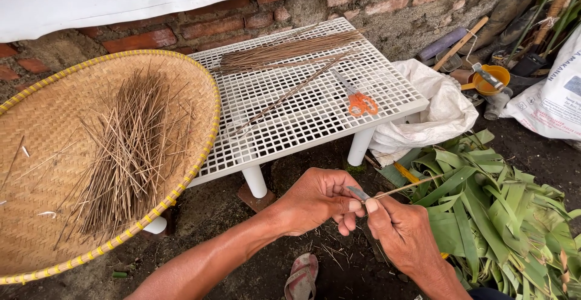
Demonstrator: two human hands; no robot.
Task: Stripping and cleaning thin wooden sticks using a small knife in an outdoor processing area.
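Note:
My left hand and my right hand meet low in the middle of the view. The right hand grips a small knife whose grey blade points toward the left thumb. The left hand's fingertips pinch the end of a thin pale leaf rib that runs right, across the blade, toward a pile of long green leaves on the ground.
A white grid table carries a bundle of brown sticks and orange-handled scissors. A round woven tray with loose sticks leans at the left. A white sack, brick wall, yellow bowl and a sandal lie around.

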